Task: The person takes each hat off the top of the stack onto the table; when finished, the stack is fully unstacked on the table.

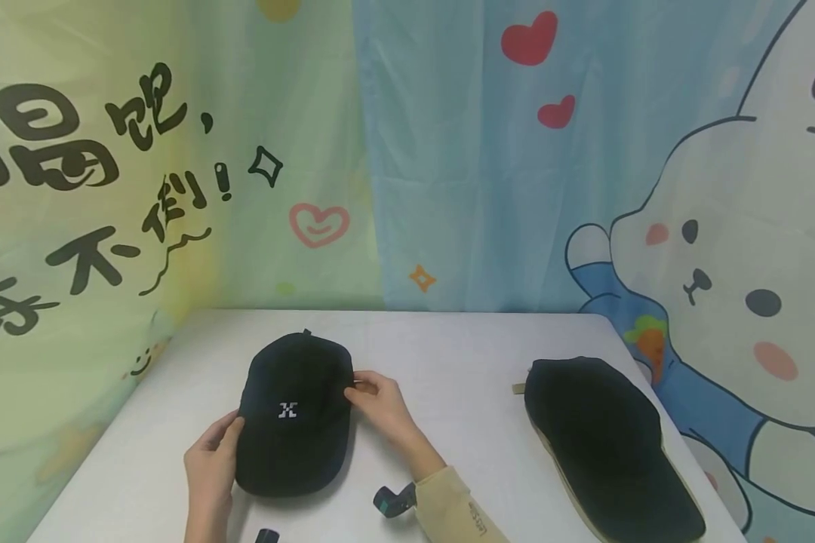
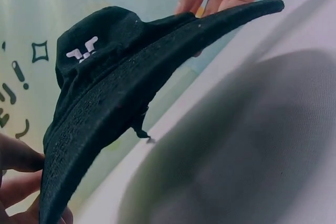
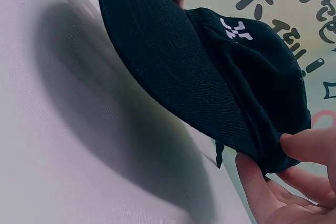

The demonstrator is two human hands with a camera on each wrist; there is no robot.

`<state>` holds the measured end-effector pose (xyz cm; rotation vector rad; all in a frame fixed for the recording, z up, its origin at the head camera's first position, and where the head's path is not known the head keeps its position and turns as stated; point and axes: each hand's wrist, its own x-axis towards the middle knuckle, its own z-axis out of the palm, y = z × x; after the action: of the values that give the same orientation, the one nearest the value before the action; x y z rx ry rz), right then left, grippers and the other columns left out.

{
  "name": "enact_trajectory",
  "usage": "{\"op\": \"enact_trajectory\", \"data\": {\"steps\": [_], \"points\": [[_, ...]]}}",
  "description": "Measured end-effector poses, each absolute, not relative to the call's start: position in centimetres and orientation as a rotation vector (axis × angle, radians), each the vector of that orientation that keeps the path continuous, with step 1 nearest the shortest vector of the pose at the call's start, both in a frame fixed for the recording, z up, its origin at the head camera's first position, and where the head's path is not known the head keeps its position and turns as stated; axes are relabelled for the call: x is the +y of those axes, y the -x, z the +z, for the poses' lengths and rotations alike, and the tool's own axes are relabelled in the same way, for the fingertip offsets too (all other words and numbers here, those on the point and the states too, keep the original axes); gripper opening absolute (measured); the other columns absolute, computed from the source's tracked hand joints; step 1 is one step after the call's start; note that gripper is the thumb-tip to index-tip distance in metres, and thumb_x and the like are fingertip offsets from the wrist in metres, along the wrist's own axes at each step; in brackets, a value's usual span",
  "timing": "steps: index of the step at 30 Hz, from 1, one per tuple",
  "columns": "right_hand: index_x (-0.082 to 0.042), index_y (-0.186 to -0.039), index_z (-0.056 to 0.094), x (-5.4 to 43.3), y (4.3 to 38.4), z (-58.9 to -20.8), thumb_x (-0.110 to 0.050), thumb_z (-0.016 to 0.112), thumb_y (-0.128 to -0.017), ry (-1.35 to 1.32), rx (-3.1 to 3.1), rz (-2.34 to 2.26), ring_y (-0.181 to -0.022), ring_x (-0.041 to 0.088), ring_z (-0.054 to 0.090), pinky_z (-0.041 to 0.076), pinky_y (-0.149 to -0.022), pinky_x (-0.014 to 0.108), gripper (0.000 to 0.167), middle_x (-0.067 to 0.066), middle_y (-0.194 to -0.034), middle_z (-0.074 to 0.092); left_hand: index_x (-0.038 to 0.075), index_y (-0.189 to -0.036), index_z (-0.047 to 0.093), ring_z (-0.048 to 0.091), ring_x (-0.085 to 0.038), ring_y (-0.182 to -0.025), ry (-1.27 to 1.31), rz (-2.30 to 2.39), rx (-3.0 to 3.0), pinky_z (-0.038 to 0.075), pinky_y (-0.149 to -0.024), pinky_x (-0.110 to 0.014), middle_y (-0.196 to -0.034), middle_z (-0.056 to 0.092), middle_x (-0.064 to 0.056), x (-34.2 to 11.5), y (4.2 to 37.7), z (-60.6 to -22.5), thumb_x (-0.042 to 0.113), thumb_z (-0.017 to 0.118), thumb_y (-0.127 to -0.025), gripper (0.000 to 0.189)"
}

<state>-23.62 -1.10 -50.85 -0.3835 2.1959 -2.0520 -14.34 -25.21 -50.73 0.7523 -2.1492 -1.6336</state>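
A black baseball cap (image 1: 295,415) with a small white emblem on its front is held up at the left part of the table, brim toward me. My left hand (image 1: 212,456) pinches the brim's left edge between thumb and fingers. On the other side my right hand (image 1: 383,407) grips the lower edge of the crown; in the right wrist view its thumb (image 3: 310,145) lies on the outside fabric. Both wrist views show the cap (image 2: 121,77) tilted above the tabletop, with its shadow below and a short strap end hanging under it.
A second dark, cap-shaped item (image 1: 604,445) with beige edging and a small beige tab lies at the table's right side. The white table (image 1: 441,354) ends at a printed curtain (image 1: 435,151) behind. A small dark device (image 1: 394,501) sits by my right wrist.
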Motion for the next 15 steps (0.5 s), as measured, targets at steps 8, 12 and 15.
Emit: {"op": "enact_trajectory", "data": {"steps": [8,12,15], "points": [[0.008,-0.123,0.061,-1.1,22.7,-49.5,-0.007,0.066,-0.093,0.371,2.202,-2.017,-0.1,0.03,0.067,0.056,-0.084,0.037,0.033,0.018,-0.107,0.069,0.006,-0.13,0.062,0.042,-0.039,-0.133,-0.752,-1.598,-2.155,0.037,-0.106,-0.058,-0.135,0.056,-0.018,-25.2,14.3,-50.9,0.04,0.052,-0.102,0.045],[0.011,-0.123,0.06,-0.8,21.7,-47.8,-0.005,0.064,-0.094,0.38,2.192,-2.013,-0.102,0.032,0.066,0.056,-0.086,0.036,0.034,0.021,-0.108,0.068,0.005,-0.129,0.062,0.043,-0.04,-0.133,-0.751,-1.595,-2.15,0.037,-0.105,-0.059,-0.135,0.056,-0.019,-25.2,14.3,-50.9,0.038,0.053,-0.102,0.044],[0.012,-0.124,0.059,-0.7,21.4,-47.4,-0.005,0.064,-0.094,0.386,2.181,-2.015,-0.102,0.032,0.066,0.056,-0.086,0.036,0.034,0.023,-0.109,0.067,0.004,-0.128,0.062,0.043,-0.04,-0.132,-0.754,-1.591,-2.149,0.037,-0.105,-0.059,-0.134,0.057,-0.02,-25.2,14.3,-50.9,0.036,0.053,-0.102,0.043]]}}
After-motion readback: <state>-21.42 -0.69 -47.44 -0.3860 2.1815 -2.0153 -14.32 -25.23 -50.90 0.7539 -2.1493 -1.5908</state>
